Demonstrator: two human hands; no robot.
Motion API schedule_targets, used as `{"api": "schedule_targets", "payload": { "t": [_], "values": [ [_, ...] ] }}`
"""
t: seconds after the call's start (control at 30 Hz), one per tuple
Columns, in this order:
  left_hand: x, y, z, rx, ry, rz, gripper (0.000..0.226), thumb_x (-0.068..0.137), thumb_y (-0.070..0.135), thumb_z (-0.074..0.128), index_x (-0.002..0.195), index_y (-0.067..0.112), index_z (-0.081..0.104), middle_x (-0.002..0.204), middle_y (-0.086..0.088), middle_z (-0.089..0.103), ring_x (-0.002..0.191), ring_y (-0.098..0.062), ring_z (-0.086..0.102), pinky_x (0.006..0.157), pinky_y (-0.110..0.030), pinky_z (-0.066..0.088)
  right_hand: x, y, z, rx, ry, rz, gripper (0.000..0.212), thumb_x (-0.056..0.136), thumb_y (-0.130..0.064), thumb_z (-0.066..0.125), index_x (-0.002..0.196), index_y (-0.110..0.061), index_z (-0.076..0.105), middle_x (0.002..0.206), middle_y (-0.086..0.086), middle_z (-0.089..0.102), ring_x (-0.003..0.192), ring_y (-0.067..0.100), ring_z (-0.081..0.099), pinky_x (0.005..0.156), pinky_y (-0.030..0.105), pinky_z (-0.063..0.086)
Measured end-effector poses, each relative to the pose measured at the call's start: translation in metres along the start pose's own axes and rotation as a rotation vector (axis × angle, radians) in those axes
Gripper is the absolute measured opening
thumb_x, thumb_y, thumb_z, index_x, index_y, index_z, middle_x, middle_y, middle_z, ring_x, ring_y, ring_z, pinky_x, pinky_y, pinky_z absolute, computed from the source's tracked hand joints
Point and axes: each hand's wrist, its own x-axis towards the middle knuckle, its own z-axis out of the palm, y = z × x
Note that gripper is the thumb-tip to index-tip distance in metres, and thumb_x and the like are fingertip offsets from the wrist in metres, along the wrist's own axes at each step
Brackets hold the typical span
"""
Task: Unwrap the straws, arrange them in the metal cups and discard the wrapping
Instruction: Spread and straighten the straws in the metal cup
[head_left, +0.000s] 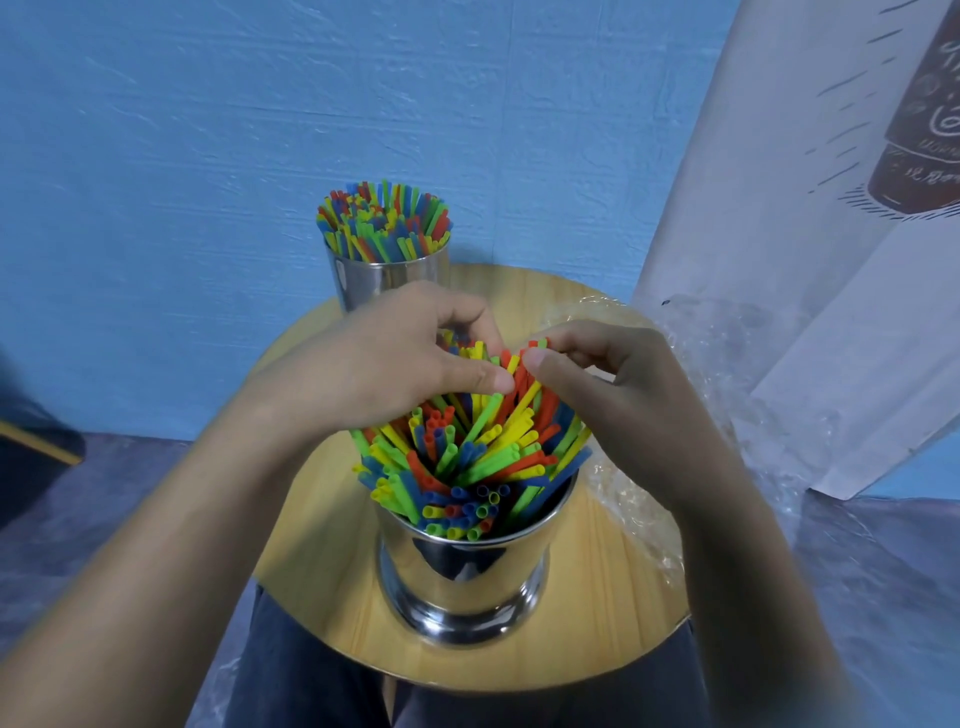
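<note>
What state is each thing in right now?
Near cup: upright, packed with splayed straws.
Far cup: upright, also full.
Wrapping: off, crumpled on the table, not yet discarded.
Left hand: grips straw tops.
Right hand: pinches straw tips.

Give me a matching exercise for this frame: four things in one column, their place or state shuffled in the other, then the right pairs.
Things
1. near metal cup
2. far metal cup
3. clear plastic wrapping
4. round wooden table

Place or state
A. crumpled at the table's right edge
B. the near cup stands on it
C. holds upright straws, no hand on them
D. holds splayed straws; the left hand and right hand grip their tops

Pairs: 1-D, 2-C, 3-A, 4-B
</note>
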Motion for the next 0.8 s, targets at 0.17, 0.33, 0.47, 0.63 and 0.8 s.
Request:
{"api": "schedule_targets", "payload": {
  "t": [0.17,0.33,0.47,0.63,0.8],
  "values": [
    [0.000,-0.001,0.000,-0.033,-0.013,0.032,0.013,0.080,0.042,0.080,0.087,0.033,0.074,0.087,0.019,0.072,0.085,-0.003,0.067,0.079,-0.029,0.051,0.000,-0.002,0.001,0.032,0.069,-0.051,0.007,0.096,-0.021,0.070,0.095,-0.025,0.075,0.082,-0.004,0.075,0.080,0.014,0.070,0.071,0.029,0.056],
    [-0.001,0.002,0.001,-0.078,-0.034,0.093,0.017,0.080,0.042,0.079,0.091,0.029,0.075,0.091,0.010,0.074,0.090,-0.006,0.069,0.084,-0.029,0.053,-0.001,-0.002,0.000,0.054,0.123,-0.076,0.004,0.095,-0.020,0.072,0.091,-0.018,0.073,0.080,-0.005,0.074,0.074,0.007,0.068,0.070,0.022,0.052],
    [-0.001,0.006,0.002,-0.111,-0.003,0.157,0.023,0.077,0.045,0.074,0.089,0.025,0.076,0.091,0.004,0.076,0.091,-0.008,0.070,0.087,-0.024,0.053,-0.002,-0.006,-0.002,0.115,0.136,-0.061,0.009,0.095,-0.017,0.072,0.087,-0.021,0.072,0.082,-0.004,0.074,0.079,0.017,0.070,0.072,0.022,0.055],
    [0.001,0.011,0.002,-0.101,-0.037,0.190,0.006,0.084,0.036,0.077,0.086,0.031,0.075,0.083,0.016,0.075,0.084,0.004,0.068,0.077,-0.014,0.047,-0.003,-0.010,-0.001,0.195,0.116,-0.060,0.008,0.089,-0.025,0.070,0.085,-0.018,0.070,0.083,0.004,0.073,0.084,0.031,0.071,0.075,0.041,0.058],
    [0.001,0.012,0.003,-0.086,-0.012,0.212,0.005,0.088,0.031,0.077,0.083,0.032,0.074,0.077,0.017,0.071,0.078,0.005,0.064,0.075,-0.021,0.048,-0.003,-0.010,0.000,0.218,0.125,-0.089,0.007,0.095,-0.019,0.070,0.089,-0.015,0.070,0.081,0.006,0.073,0.080,0.032,0.070,0.075,0.044,0.058]
  ]
}}
